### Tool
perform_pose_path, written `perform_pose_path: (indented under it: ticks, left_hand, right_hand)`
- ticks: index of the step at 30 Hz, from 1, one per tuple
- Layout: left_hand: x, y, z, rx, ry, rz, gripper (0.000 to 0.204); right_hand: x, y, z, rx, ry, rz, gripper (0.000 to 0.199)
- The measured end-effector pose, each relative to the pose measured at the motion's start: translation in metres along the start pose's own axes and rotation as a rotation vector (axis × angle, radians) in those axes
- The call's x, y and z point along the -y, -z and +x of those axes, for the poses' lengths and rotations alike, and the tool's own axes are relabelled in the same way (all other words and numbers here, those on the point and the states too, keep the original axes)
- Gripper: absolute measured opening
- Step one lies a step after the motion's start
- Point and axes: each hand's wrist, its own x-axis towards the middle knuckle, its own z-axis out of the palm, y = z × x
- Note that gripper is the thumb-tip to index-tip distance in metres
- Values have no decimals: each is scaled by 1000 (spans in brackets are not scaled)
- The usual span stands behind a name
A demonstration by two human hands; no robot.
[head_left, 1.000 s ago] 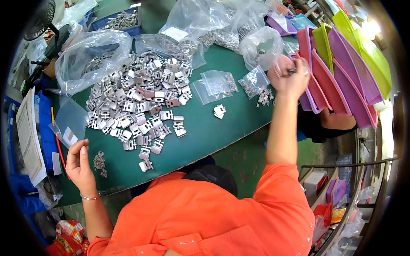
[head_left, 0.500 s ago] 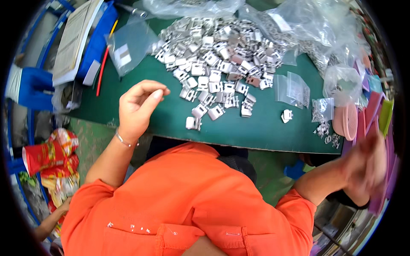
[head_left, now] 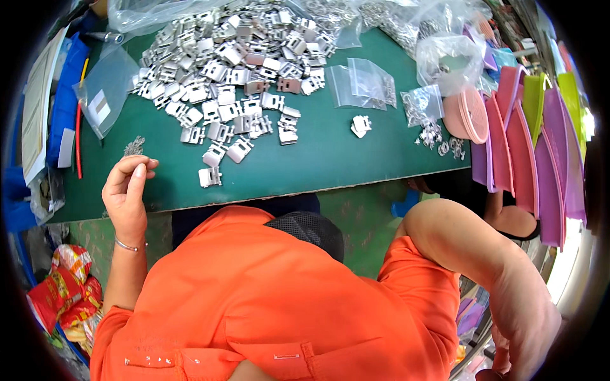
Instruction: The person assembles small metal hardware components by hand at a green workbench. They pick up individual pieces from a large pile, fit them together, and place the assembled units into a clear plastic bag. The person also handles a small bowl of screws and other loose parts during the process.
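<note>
My left hand [head_left: 129,197] is at the table's near left edge, its thumb and fingers curled together. Whether anything is between the fingertips is hidden. Just beyond them lies a small heap of thin grey metal pins [head_left: 134,146]. My right hand [head_left: 524,336] hangs low at the right rim of the picture, off the table, with its fingers mostly out of sight. A large pile of silver metal clip-like pieces [head_left: 235,54] covers the middle of the table. One such piece [head_left: 210,177] is nearest the front edge, and a small stack of pieces [head_left: 360,126] sits apart on the right.
Clear plastic bags [head_left: 365,86] lie right of the pile. Beside a pink round container [head_left: 467,114] are small metal rings [head_left: 451,147]. Purple, pink and green plastic trays [head_left: 518,152] stand at the right edge. A red pencil [head_left: 79,140] and blue bin [head_left: 67,89] are left.
The view has turned to the right. My right hand has dropped from beside the coloured trays to the lower right. My left hand stays closed, and the pin heap now shows beyond it.
</note>
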Motion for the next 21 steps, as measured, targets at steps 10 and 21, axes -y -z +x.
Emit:
perform_pose_path:
  ticks: [10, 21]
  left_hand:
    - [8, -16, 20, 116, -29, 32, 12]
    - [-12, -38, 38, 137, 80, -1, 15]
  right_hand:
    - [44, 105, -218, -485, -1845, -1575, 46]
    - [4, 142, -255, -820, -1775, -1787, 17]
